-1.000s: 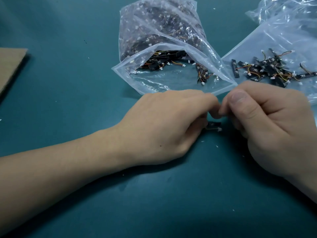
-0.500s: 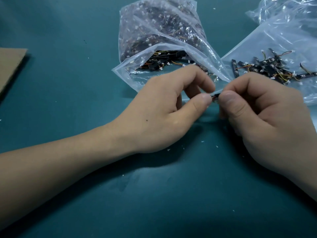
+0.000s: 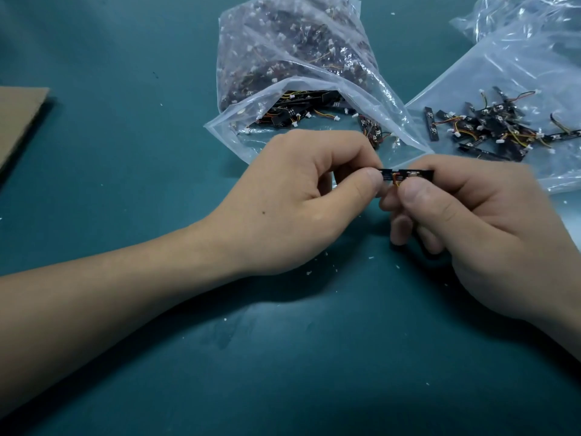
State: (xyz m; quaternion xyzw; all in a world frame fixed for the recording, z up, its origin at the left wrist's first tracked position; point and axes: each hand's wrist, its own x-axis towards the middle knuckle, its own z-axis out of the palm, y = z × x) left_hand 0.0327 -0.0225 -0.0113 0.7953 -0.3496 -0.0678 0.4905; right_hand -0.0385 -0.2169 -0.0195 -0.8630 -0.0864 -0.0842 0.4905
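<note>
- The left hand (image 3: 301, 196) pinched the left end of a small black board strip (image 3: 423, 173) between thumb and forefinger, and the right hand (image 3: 471, 221) pinched the right end the same way.
- The strip hung level between the hands, above the table (image 3: 125, 341) and just on the near side of the open bag (image 3: 314, 89) of similar parts.
- It looked feather-light, thin and stiff, likelier to snap than bend if twisted.
- The fine orange wires (image 3: 396, 180) at its middle seemed the weak spot. I judged the bare end edges the safest hold.
- More strips lay piled on a second bag (image 3: 518, 73) at the far right.
</note>
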